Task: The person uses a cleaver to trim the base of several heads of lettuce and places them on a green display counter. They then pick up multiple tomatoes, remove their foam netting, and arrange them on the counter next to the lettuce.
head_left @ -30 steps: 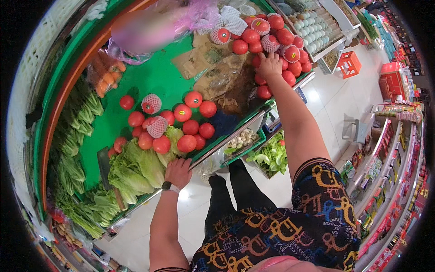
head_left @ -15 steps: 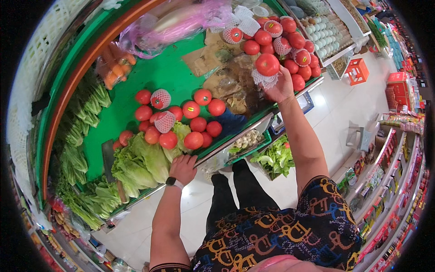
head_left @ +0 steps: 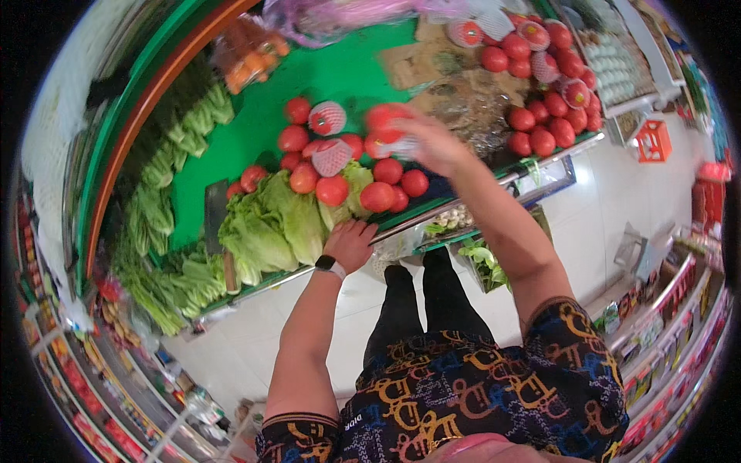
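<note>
My right hand point(head_left: 434, 145), blurred by motion, is closed on a large red tomato point(head_left: 384, 119) with a white foam net point(head_left: 392, 147) under it. It hovers over the smaller group of tomatoes point(head_left: 377, 196) on the green stand. Two in that group wear foam nets, among them a pale pink foam net point(head_left: 332, 157). My left hand point(head_left: 351, 245) lies on the stand's front edge against the lettuce point(head_left: 289, 220), its fingers laid forward and holding nothing. A bigger pile of tomatoes point(head_left: 562, 131) sits at the right end.
The stand's metal rail point(head_left: 494, 184) runs in front of me. Leafy greens point(head_left: 147, 212) and bagged carrots point(head_left: 248, 65) line the left side. Brown cardboard point(head_left: 455, 100) lies mid-stand. Eggs point(head_left: 610, 69) stand beyond the right end; an orange crate point(head_left: 654, 141) is on the floor.
My right hand has carried the tomato and its foam net left, from beside the big pile to above the smaller group. My left hand stays at the front edge. The view has shifted.
</note>
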The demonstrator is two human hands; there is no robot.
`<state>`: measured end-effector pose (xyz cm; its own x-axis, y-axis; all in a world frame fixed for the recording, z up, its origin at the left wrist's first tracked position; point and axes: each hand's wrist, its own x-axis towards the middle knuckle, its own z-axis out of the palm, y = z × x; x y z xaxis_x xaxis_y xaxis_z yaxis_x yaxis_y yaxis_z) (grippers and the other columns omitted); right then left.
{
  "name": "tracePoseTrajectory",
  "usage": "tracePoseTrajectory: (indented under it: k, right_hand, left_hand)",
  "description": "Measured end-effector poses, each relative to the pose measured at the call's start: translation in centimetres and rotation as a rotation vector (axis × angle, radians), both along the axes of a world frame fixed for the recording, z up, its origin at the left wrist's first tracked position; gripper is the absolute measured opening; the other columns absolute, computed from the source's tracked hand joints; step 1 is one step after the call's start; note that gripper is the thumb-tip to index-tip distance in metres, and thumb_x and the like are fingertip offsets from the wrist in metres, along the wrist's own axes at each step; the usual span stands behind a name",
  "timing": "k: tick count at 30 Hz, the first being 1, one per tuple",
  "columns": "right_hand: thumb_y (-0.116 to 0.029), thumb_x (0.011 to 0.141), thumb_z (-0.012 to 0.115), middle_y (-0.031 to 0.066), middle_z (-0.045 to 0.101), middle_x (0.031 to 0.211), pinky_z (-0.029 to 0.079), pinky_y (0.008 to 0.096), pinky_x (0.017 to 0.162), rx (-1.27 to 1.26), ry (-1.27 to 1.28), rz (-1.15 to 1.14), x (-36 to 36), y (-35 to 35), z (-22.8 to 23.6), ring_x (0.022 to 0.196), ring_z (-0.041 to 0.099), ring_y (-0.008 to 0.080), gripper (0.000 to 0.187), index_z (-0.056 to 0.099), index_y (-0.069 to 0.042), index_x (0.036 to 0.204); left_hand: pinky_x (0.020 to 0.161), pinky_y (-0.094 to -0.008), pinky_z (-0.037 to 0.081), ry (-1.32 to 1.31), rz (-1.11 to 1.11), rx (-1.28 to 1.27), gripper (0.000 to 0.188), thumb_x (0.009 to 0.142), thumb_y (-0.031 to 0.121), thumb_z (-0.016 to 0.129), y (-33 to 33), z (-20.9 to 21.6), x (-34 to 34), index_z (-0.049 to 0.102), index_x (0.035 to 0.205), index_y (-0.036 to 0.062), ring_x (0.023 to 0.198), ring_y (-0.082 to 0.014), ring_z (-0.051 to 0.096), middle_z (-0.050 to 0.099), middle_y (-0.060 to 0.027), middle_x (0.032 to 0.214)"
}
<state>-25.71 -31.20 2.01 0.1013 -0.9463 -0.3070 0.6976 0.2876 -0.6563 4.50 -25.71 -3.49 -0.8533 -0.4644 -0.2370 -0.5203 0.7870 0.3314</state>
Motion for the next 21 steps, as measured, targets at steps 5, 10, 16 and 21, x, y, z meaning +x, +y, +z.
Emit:
tracePoseTrajectory:
  k: [5, 10, 16, 21]
  right_hand:
    - [-0.021, 0.071, 0.080, 0.0198, 0.058, 0.128, 0.051, 0.0431, 0.094, -0.659, 1.396, -0.150, 10.9, -8.3, -2.0, 0.115, 0.059, 0.0377, 0.060, 0.060, -0.009, 0.127]
    - [-0.015, 0.076, 0.071, 0.0178, 0.051, 0.141, 0.048, 0.0472, 0.101, -0.557, 1.332, -0.203, 13.8, -7.4, -2.4, 0.124, 0.053, 0.0412, 0.055, 0.059, -0.010, 0.130]
    - [-0.013, 0.072, 0.077, 0.0164, 0.065, 0.121, 0.048, 0.0470, 0.099, -0.382, 1.800, -0.309, -4.6, 1.1, -3.6, 0.118, 0.058, 0.0385, 0.055, 0.064, -0.017, 0.126]
    - [-0.032, 0.066, 0.085, 0.0141, 0.032, 0.158, 0.047, 0.0505, 0.103, 0.317, 2.315, 0.522, -18.6, 9.1, -3.8, 0.137, 0.044, 0.0396, 0.078, 0.056, -0.030, 0.138]
  left_hand:
    - [0.097, -0.0484, 0.046, -0.038, -0.017, -0.002, 0.044, 0.082, 0.025, 0.066, 0.0, -0.1, -0.4, 0.061, 0.124, 0.0121, 0.108, -0.0324, 0.060, 0.064, -0.0119, 0.112]
    - [0.091, -0.0463, 0.048, 0.030, -0.048, -0.064, 0.045, 0.080, 0.025, 0.069, -0.1, -0.5, -0.3, 0.060, 0.122, 0.0117, 0.102, -0.0295, 0.060, 0.061, -0.0087, 0.101]
    - [0.091, -0.0455, 0.048, 0.039, -0.041, -0.054, 0.046, 0.080, 0.024, 0.070, 0.0, -0.3, -0.4, 0.061, 0.124, 0.0123, 0.104, -0.0280, 0.059, 0.061, -0.0080, 0.104]
    - [0.091, -0.0457, 0.047, 0.021, -0.036, -0.022, 0.045, 0.080, 0.023, 0.070, -0.1, -0.3, -0.3, 0.062, 0.123, 0.0122, 0.105, -0.0277, 0.059, 0.062, -0.0083, 0.105]
